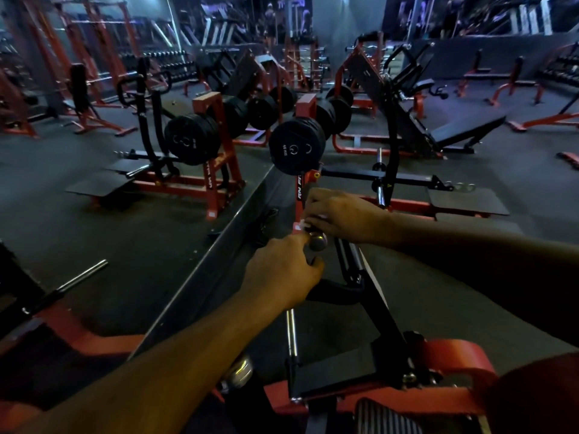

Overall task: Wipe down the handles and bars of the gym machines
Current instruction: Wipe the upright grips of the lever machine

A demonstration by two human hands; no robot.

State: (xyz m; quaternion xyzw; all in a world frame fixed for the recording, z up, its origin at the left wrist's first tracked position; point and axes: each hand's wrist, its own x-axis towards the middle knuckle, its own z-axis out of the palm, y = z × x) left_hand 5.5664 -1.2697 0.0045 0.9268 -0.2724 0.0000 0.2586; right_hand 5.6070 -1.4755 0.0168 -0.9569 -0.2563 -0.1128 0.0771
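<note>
While the left hand [282,270] curls round the rigid chrome bar [317,242], the right hand [336,214] just beyond its tip pinches a small white wipe [302,224] — soft, light — best pressed flat against slick metal

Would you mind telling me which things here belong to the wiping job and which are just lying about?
In use:
- left hand, gripping the machine's handle
- right hand, pinching a small white wipe
- chrome bar end between the hands

Lying about:
- stacked weight plates
- loose bar on the floor at left
- weight rack in the mirror
</note>
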